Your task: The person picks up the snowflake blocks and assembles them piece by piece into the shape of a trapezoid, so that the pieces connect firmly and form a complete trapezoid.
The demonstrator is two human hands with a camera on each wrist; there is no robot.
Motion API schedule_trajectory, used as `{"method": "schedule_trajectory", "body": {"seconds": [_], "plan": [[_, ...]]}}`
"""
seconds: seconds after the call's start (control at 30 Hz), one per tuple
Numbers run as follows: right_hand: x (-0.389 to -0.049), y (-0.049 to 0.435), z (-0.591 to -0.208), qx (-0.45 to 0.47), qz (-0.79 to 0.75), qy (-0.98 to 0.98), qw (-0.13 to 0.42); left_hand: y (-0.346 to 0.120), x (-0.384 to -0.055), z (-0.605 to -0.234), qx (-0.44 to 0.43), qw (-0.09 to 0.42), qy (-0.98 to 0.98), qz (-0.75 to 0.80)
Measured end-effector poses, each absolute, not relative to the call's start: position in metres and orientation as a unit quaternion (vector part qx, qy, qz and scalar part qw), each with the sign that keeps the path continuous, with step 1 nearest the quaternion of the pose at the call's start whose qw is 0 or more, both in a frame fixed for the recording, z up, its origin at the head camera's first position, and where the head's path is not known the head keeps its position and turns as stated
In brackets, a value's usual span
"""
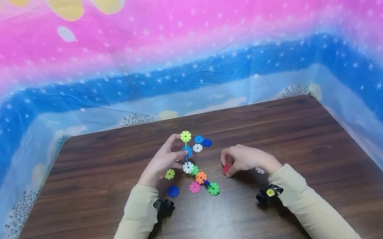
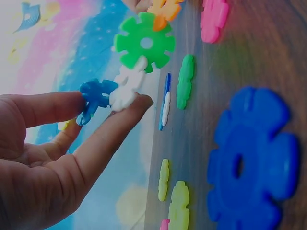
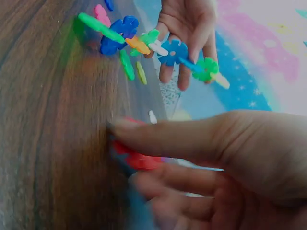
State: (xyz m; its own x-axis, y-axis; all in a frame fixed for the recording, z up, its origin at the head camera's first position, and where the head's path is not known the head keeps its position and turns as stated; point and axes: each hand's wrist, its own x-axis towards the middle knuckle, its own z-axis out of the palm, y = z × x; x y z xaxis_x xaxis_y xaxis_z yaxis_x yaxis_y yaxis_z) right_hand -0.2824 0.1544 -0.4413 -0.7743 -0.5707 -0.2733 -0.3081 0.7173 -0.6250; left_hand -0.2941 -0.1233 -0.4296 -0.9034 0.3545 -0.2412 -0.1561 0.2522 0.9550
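Observation:
A chain of slotted plastic snowflake discs point(image 1: 188, 167) runs from a yellow disc point(image 1: 185, 136) at the far end to a green disc point(image 1: 213, 189) at the near end. My left hand point(image 1: 162, 159) pinches the chain at a blue disc point(image 2: 96, 98), thumb and fingers on either side, with a white disc linked beside it. To the right, my right hand point(image 1: 248, 158) pinches a red snowflake disc point(image 3: 139, 155) low at the tabletop. Thumb and fingers hide part of the red disc, which stands apart from the chain.
Loose discs lie around the chain: a pink one point(image 1: 194, 187), a dark blue one point(image 1: 173, 192) and a yellow-green one point(image 1: 170, 174). Behind it are a white disc point(image 1: 197, 147) and two blue ones. A pale disc point(image 1: 260, 170) lies by the right wrist on the wooden table point(image 1: 99, 207).

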Motion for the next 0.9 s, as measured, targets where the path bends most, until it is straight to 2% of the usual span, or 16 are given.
{"method": "schedule_trajectory", "body": {"seconds": [0.13,0.33,0.43,0.9], "plan": [[-0.289,0.157,-0.446,-0.197,-0.370,0.890,0.179,-0.121,-0.294,-0.429,0.068,0.216,0.744,0.628],[-0.290,0.152,-0.438,-0.172,-0.455,0.873,0.025,-0.115,-0.292,-0.428,0.071,0.219,0.748,0.623],[-0.286,0.147,-0.434,-0.177,-0.464,0.868,-0.023,-0.111,-0.291,-0.427,0.073,0.227,0.751,0.616],[-0.284,0.130,-0.436,-0.207,-0.458,0.862,-0.062,-0.106,-0.288,-0.429,0.120,0.244,0.757,0.594]]}}
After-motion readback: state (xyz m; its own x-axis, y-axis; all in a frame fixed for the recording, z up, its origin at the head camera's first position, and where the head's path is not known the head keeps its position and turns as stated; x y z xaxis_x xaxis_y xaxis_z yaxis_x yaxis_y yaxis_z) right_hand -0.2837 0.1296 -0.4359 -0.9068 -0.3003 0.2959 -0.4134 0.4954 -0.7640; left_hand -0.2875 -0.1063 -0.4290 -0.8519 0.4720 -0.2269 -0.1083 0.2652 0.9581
